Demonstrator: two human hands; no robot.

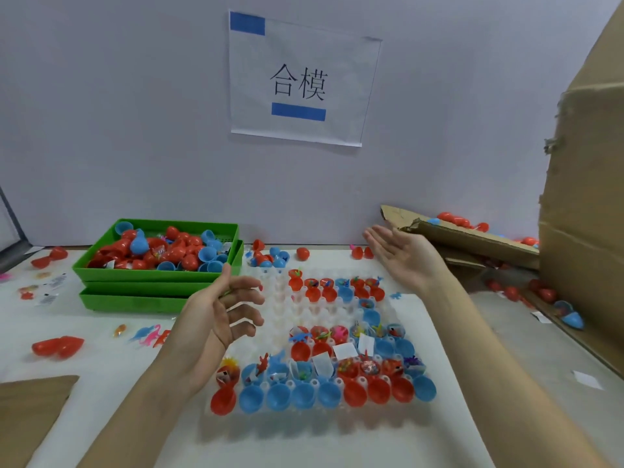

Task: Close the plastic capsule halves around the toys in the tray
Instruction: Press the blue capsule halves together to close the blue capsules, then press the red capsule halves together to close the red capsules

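Nearest the camera sits the clear tray (pixel 314 413), its front row lined with open capsule halves (pixel 304 395), blue and red, hinged to cups holding small toys (pixel 354 364) and slips of paper. Not one of them looks closed yet. Above the tray's left edge hovers the left hand (pixel 219 319), palm turned inward, fingers loosely curled and spread apart, gripping nothing. Further back and to the right, the right hand (pixel 401 255) hangs palm up, fingers straight and together, also empty, near the torn cardboard box (pixel 472 238) where finished capsules appear to lie. Two more rows of filled capsules wait in the middle and at the far end of the tray, with bare cups between. Behind the left hand, stacked green bins (pixel 155 275) brim with loose red and blue shells, and a sign (pixel 300 82) hangs on the wall. The risk from here: several toys and paper slips stick up past their rims, so a lid snapped down could pinch them and fail to latch, or pop a neighbour loose. Pressing on one side may also tip the light tray.
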